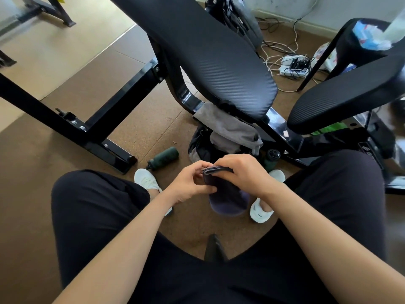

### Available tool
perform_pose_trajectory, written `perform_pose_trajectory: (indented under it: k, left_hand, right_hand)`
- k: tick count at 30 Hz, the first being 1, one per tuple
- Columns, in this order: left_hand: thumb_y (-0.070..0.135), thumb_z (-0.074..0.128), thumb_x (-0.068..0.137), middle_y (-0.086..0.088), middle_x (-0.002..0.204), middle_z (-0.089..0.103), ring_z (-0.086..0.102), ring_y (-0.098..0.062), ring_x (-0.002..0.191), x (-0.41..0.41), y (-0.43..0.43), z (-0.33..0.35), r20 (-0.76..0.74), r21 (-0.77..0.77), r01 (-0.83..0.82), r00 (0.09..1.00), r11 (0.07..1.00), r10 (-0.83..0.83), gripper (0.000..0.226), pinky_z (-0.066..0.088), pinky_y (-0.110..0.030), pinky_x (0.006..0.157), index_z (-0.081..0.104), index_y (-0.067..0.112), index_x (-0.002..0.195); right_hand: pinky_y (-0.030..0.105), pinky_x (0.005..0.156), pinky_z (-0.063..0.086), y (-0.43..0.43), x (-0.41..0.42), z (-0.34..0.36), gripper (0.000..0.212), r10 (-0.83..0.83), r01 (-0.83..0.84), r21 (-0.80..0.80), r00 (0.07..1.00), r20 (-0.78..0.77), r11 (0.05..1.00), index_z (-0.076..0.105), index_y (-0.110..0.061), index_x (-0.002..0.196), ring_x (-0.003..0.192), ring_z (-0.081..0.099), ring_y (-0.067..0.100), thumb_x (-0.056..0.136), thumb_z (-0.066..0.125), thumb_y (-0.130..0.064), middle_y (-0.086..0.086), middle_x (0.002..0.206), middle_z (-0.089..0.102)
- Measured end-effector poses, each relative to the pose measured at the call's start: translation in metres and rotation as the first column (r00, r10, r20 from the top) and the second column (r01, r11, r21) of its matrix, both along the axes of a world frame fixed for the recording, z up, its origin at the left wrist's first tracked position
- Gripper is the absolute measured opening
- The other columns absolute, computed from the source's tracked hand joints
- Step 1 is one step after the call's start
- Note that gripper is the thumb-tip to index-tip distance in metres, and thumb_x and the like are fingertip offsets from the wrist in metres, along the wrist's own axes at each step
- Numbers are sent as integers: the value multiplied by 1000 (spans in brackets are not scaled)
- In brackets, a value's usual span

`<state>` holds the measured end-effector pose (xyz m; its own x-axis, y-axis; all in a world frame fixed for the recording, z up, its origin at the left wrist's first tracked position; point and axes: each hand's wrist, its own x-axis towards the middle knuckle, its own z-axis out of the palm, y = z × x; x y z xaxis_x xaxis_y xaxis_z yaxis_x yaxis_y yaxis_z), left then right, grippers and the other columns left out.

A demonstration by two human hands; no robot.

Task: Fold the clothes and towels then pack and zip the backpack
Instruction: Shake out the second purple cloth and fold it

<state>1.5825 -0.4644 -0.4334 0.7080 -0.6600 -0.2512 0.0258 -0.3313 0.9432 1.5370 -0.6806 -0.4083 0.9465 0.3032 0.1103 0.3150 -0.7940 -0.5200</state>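
The left grip (190,185) pinches the cloth's (228,200) folded edge, and the right grip (243,172) curls over its top. The cloth hangs between the knees. Best to square the edges before folding again. A bottle (163,157) lies left on the floor. A towel (230,128) covers the backpack (199,145), probably blocking packing.

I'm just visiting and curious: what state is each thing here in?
dark cloth: partly folded, held by both hands
left hand: pinches the cloth's edge
right hand: curled over the cloth
backpack: open, on the floor
grey towel: unfolded, draped over the backpack
green bottle: lying on its side
second bottle: upright beside the backpack
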Motion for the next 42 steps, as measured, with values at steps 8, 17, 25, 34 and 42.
perform_pose_trajectory:
  k: [8, 17, 25, 34, 42]
  left_hand:
    - [24, 83, 85, 4, 104, 73, 66, -9, 100, -4, -14, -33, 144, 129, 56, 987, 990, -75, 22, 55, -45, 91, 76, 18, 105]
    - [20, 83, 84, 9, 96, 77, 71, -9, 94, 4, -2, -40, 14, 267, 11, 1000, 964, -15, 23, 57, -39, 87, 72, 31, 101]
    - [27, 85, 83, 4, 98, 80, 75, -15, 96, 11, 17, -36, -145, 316, -132, 972, 940, 185, 25, 59, -47, 94, 78, 25, 107]
    - [35, 79, 85, -2, 124, 73, 65, -27, 121, 29, 26, -28, -395, 126, -675, 638, 727, 661, 51, 43, -53, 114, 64, 18, 130]
    - [37, 46, 108, -8, 127, 63, 62, -28, 113, 22, 18, -14, 272, 236, -662, 747, 711, 606, 31, 47, -34, 83, 48, 15, 130]
  right_hand:
    - [39, 70, 53, -14, -3, 29, 31, -65, 58, 169, 997, 35, 984, 77, -22, 106, 80, 65, 12, 98, 59, -46, -7, 84, 69]
    - [31, 63, 46, -48, 3, 30, 10, -426, 361, 440, 903, 54, 822, 68, -25, 90, 66, 54, 3, 99, 65, -28, -13, 71, 61]
    - [24, 57, 34, -70, 15, 12, 30, -628, 591, 451, 774, -82, 669, 63, -8, 78, 56, 40, 5, 98, 64, -30, -9, 59, 46]
    - [38, 66, 39, -79, 26, -15, 42, -766, 805, 283, 588, -259, 522, 47, -18, 65, 64, 47, 12, 101, 55, -39, -5, 64, 53]
    - [42, 73, 44, -68, 17, -27, 40, -757, 787, 98, 615, -221, 610, 46, -17, 75, 85, 60, 37, 105, 46, -43, 9, 82, 64]
